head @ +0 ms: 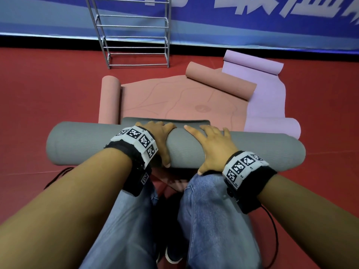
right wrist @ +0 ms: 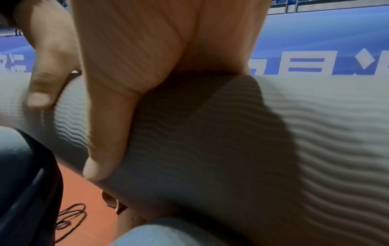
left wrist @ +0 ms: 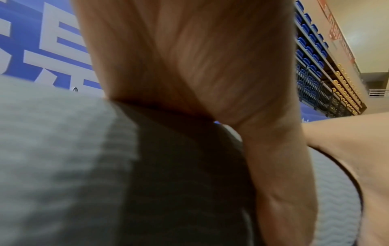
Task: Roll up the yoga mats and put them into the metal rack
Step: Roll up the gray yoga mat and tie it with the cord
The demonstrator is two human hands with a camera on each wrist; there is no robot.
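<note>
A thick grey yoga mat (head: 77, 144) lies rolled across the red floor in front of my knees, with a short flat flap (head: 194, 122) showing beyond the roll. My left hand (head: 161, 136) wraps over the roll's middle, fingers curled down the far side and thumb on the near side. My right hand (head: 211, 144) lies beside it with spread, straight fingers pressing on top. The left wrist view shows the left palm (left wrist: 189, 58) on the grey mat (left wrist: 52, 149). In the right wrist view the right thumb (right wrist: 105, 141) lies along the ribbed grey mat (right wrist: 273, 133). The metal rack (head: 134, 35) stands by the far wall.
A salmon mat (head: 165, 100) lies spread beyond the grey roll, both ends curled up. A purple mat (head: 268, 94) lies partly unrolled to its right. A blue banner wall (head: 233, 26) closes the far side. A black cable (right wrist: 71, 216) trails on the floor by my legs.
</note>
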